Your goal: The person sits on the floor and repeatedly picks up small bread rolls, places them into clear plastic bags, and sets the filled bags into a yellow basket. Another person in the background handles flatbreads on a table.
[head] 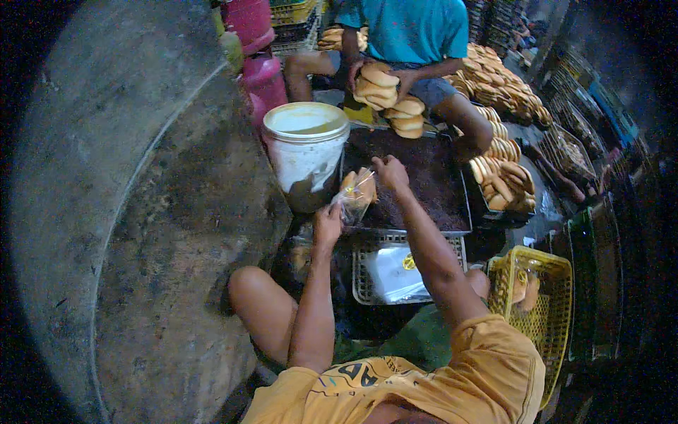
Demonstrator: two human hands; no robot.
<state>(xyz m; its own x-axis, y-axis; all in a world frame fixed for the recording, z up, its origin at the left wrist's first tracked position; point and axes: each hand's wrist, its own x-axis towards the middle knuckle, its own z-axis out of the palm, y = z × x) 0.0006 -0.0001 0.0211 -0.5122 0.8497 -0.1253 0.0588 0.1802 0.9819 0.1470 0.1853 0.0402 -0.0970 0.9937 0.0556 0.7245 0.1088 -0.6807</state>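
My left hand [328, 221] pinches the gathered end of a clear plastic bag [354, 205] with bread rolls [350, 185] inside. The bag is tilted over the left side of a metal tray [468, 204] that holds a dark brown crumbly mass [431, 169]. My right hand [392, 173] hovers above the tray, just right of the bag, its fingers curled. Whether something thin is between those fingers is too blurred to tell. Directly below the tray, clear printed plastic bags [394, 273] lie flat on a plastic crate [363, 291].
A white bucket [307, 156] stands left of the tray. Across it sits a co-worker [410, 32] holding stacked rolls [377, 87]. More rolls [503, 185] fill a container at right. A yellow crate [545, 328] by my right side holds bagged bread [525, 291]. Pink cylinders [264, 79] stand behind.
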